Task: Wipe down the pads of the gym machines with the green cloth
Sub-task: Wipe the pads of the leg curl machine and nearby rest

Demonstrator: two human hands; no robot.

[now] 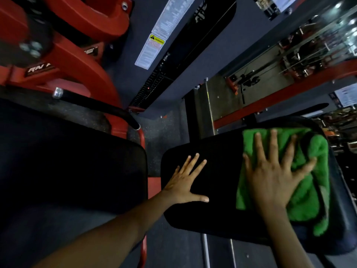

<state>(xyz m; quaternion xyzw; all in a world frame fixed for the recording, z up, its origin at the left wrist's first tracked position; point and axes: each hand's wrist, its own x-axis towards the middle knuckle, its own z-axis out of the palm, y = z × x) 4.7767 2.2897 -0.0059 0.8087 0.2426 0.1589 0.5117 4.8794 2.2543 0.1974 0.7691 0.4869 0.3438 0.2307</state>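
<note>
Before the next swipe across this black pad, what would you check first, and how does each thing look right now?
1. Green cloth lies flat on the pad: ok, apart from a bunched fold at its far right edge.
2. Right hand presses the cloth with spread fingers: ok.
3. Left hand rests flat on the bare pad, bracing it: ok.
4. Wiping path: not ok, the left hand lies on the unwiped left part and would have to move.
5. Cloth damp or clean enough: cannot tell.
6. Larger pad to the left already wiped: cannot tell.
</note>
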